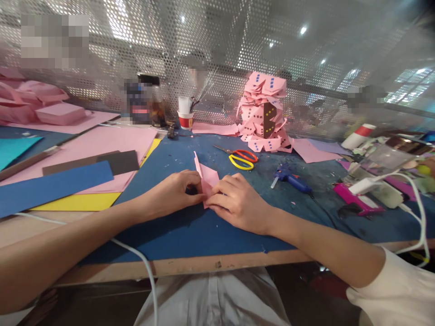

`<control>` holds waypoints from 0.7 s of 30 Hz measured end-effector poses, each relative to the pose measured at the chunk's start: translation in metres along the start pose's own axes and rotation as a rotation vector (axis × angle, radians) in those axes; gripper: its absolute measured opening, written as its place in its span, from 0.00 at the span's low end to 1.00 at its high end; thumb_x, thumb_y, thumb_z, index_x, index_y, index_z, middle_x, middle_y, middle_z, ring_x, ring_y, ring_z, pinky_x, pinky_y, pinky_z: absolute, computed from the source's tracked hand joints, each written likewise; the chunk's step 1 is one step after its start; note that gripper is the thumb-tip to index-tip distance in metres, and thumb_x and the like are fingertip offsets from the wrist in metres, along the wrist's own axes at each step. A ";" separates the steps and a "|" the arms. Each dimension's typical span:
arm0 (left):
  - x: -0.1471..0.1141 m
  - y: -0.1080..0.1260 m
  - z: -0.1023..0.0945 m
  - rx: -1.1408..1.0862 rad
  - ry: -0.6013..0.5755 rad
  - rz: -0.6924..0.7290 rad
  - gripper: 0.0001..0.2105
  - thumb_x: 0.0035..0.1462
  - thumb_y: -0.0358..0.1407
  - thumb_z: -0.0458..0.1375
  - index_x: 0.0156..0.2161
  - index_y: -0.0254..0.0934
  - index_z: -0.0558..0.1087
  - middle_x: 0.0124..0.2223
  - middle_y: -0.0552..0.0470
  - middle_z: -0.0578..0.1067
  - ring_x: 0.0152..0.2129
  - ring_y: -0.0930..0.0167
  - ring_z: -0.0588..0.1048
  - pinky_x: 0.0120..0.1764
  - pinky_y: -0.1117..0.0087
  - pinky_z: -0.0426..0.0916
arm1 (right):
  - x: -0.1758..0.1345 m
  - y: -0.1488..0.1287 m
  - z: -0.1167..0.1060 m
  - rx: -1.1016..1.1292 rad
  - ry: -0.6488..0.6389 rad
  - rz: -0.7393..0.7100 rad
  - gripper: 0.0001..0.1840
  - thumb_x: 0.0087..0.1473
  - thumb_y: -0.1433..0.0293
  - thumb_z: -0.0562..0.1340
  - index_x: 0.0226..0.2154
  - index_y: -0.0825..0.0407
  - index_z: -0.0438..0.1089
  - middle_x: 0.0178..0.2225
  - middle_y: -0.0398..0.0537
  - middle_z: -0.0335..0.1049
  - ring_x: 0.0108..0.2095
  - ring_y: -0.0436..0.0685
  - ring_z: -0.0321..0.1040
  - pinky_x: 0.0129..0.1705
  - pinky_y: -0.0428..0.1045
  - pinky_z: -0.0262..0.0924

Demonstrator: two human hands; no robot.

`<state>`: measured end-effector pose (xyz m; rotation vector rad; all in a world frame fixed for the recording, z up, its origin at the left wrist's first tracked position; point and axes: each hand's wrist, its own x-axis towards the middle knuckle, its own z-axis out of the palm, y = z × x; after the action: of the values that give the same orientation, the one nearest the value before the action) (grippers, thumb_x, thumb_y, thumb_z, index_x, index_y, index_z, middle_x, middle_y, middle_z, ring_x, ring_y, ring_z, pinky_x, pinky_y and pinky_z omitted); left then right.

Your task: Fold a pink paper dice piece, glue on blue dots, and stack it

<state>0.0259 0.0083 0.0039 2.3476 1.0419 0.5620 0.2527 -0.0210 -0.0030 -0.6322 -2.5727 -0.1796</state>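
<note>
Between both hands stands a folded piece of pink paper (208,177), its upper part angled away from me above the blue mat (163,237). My left hand (180,188) pinches its near left edge with thumb and fingers. On the other side my right hand (236,199) grips the lower right part, fingers bent over it and hiding much of the fold. Just beyond the paper lie scissors (243,158) with one red and one yellow handle loop. A blue glue gun (290,178) rests on its side to the right of my right hand.
Pink, yellow, blue and dark sheets (54,185) overlap at left. Cut pink pieces with small squares form a tall stack (265,113) at the back. A paper cup (185,118) holds tools. A magenta tool (356,201) and white cable (423,217) crowd the right.
</note>
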 end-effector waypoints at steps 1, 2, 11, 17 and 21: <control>0.000 0.000 0.000 0.008 0.002 0.002 0.08 0.59 0.39 0.58 0.31 0.38 0.75 0.34 0.53 0.77 0.33 0.69 0.73 0.37 0.70 0.64 | 0.000 0.000 0.001 -0.010 0.002 -0.009 0.12 0.68 0.68 0.56 0.41 0.51 0.75 0.40 0.49 0.73 0.43 0.58 0.64 0.46 0.55 0.51; 0.000 -0.001 0.001 0.018 0.006 0.004 0.08 0.59 0.39 0.59 0.31 0.38 0.75 0.33 0.53 0.77 0.32 0.69 0.73 0.37 0.70 0.64 | -0.001 0.000 0.001 -0.016 0.003 -0.014 0.12 0.68 0.68 0.56 0.41 0.51 0.75 0.39 0.49 0.74 0.43 0.58 0.63 0.46 0.55 0.51; 0.000 0.000 0.003 0.069 0.063 0.044 0.08 0.58 0.38 0.60 0.29 0.37 0.73 0.33 0.54 0.76 0.32 0.70 0.72 0.37 0.70 0.64 | -0.001 0.000 0.003 -0.016 0.005 -0.040 0.11 0.67 0.70 0.57 0.39 0.54 0.75 0.39 0.50 0.75 0.44 0.58 0.64 0.46 0.55 0.51; 0.001 -0.001 0.005 0.091 0.067 0.043 0.09 0.58 0.38 0.60 0.29 0.37 0.72 0.33 0.54 0.76 0.32 0.69 0.72 0.37 0.70 0.64 | -0.001 0.000 0.003 -0.024 -0.009 -0.054 0.10 0.66 0.70 0.58 0.39 0.54 0.75 0.39 0.50 0.75 0.44 0.58 0.64 0.46 0.55 0.52; 0.001 -0.003 0.006 0.099 0.079 0.047 0.08 0.57 0.38 0.61 0.28 0.37 0.72 0.33 0.54 0.75 0.33 0.69 0.72 0.37 0.70 0.64 | -0.002 0.000 0.002 -0.053 -0.034 -0.075 0.09 0.65 0.71 0.59 0.40 0.54 0.75 0.39 0.50 0.75 0.44 0.59 0.64 0.46 0.56 0.51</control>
<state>0.0280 0.0090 -0.0024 2.4594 1.0752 0.6388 0.2532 -0.0214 -0.0053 -0.5622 -2.6336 -0.2651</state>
